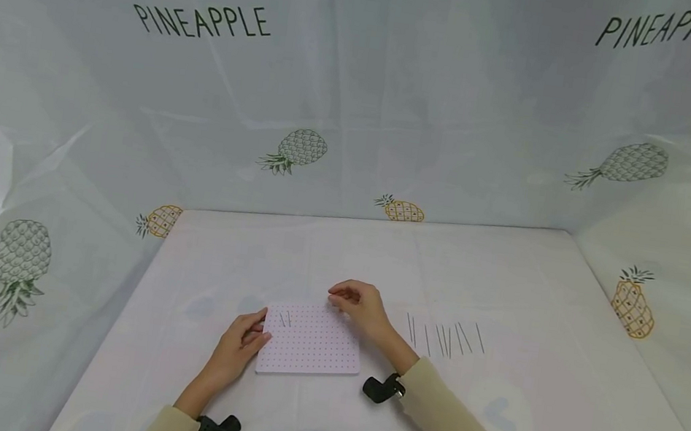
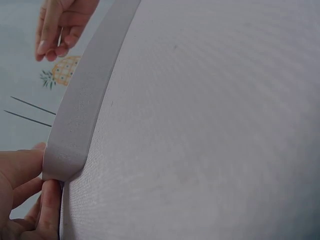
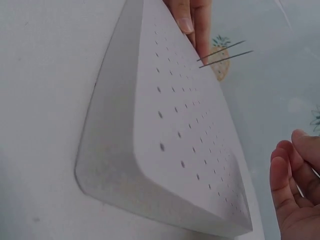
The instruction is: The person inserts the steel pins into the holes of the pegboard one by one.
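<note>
A thick white board (image 1: 310, 343) with rows of small dark holes lies in front of me. Two thin dark needles (image 2: 32, 112) stand up from its top face near the far left corner. My left hand (image 1: 239, 344) holds the board's left edge, fingers and thumb at its side in the left wrist view. My right hand (image 1: 362, 308) hovers over the far right corner, apart from the board in the right wrist view. Its fingers (image 3: 280, 172) are loosely bent towards the thumb, and nothing shows between them.
Several more thin dark needles (image 1: 444, 338) lie in a loose row on the white-covered table (image 1: 478, 263), to the right of the board. White sheeting (image 1: 364, 85) printed with pineapples hangs behind and along both sides.
</note>
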Demonstrator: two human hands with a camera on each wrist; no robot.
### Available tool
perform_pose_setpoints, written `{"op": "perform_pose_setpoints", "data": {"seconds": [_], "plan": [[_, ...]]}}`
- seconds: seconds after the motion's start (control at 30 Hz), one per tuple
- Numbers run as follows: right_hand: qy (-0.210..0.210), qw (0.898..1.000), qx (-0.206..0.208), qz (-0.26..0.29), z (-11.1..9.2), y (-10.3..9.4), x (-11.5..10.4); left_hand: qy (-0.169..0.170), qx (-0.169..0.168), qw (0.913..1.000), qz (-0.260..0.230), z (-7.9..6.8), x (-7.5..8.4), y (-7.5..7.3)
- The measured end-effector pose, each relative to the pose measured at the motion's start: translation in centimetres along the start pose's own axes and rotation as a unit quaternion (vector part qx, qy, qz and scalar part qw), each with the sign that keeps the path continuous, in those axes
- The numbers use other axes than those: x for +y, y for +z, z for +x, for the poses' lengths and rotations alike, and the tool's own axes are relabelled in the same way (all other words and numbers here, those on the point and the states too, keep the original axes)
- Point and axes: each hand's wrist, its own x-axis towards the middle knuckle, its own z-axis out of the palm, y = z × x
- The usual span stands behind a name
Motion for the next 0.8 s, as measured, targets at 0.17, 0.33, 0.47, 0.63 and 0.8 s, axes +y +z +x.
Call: {"op": "perform_pose_setpoints", "data": {"seconds": [0.17, 0.33, 0.47, 0.63, 0.8], "plan": [[0.003, 1.000, 0.013, -0.003, -0.3, -1.5, -0.5, -0.001, -0.001, 1.0000, -0.006, 0.0, 0.2, 0.1], [0.016, 0.999, 0.031, -0.005, -1.1, -3.3, -3.2, -0.002, -0.001, 1.0000, -0.002, -0.1, 0.2, 0.1], [0.022, 0.999, 0.046, 0.000, -1.5, -4.4, -3.7, -0.002, -0.001, 1.0000, -0.002, -0.1, 0.2, 0.0], [0.029, 0.997, 0.069, -0.004, -1.4, -5.5, -2.0, 0.009, 0.001, 0.9999, -0.006, -0.2, 0.4, 0.0], [0.048, 0.994, 0.101, -0.009, -1.5, -6.5, 0.3, 0.005, 0.002, 1.0000, -0.002, -0.2, 0.3, 0.0]]}}
